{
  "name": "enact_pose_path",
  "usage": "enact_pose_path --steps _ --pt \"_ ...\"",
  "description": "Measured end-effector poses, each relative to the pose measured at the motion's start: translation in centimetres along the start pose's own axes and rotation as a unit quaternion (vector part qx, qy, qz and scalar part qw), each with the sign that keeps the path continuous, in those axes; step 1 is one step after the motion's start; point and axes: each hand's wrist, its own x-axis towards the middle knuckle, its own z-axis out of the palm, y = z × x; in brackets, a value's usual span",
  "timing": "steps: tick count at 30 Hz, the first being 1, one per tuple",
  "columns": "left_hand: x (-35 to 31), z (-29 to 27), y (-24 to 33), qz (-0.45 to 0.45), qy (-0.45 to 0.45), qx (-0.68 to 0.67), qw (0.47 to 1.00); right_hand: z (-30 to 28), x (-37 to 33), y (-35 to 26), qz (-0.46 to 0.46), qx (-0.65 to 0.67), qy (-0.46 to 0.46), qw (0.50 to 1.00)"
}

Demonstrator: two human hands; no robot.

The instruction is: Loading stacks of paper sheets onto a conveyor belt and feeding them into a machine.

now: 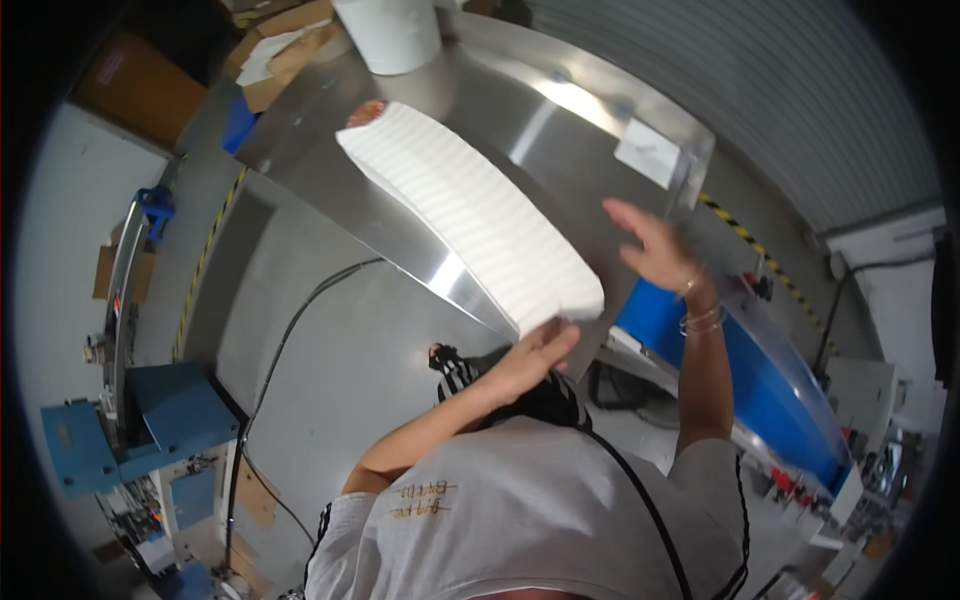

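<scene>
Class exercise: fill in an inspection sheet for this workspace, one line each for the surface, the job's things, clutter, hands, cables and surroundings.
Surface: shiny steel table, glare patches.
Job's things: long white pleated paper stack lying diagonally on the table.
Clutter: white cylindrical roll at the far edge; small white sheet near a corner.
Hands: left hand touching the stack's near end; right hand open above the table, holding nothing.
Cables: black cable across the grey floor.
Surroundings: blue machine; cardboard boxes.

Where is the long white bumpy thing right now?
In the head view, the long white pleated strip lies slantwise on the shiny metal table. Its near end touches the left hand, and the right hand hovers open just beside it.
</scene>
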Motion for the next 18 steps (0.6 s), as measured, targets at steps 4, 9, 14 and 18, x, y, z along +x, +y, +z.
enact_pose_path --steps 4,9,14,18 --pt "1.4 0.8 -0.8 0.006 0.048 -0.049 0.998 5.2 -8.0 2.4 0.003 0.061 -0.044 0.997" --pt "-1.7 2.9 0.7 0.2 -0.003 0.294 0.935 9.7 -8.6 0.3 0.122 0.215 0.143 0.958" --pt "-0.6 3.6 2.6 0.417 0.224 0.598 0.647 11.4 -8.8 0.3 0.069 0.159 0.259 0.95" --pt "0.9 2.4 1.4 0.411 0.217 0.615 0.637 11.3 -9.2 -0.5 0.091 0.189 0.216 0.954"
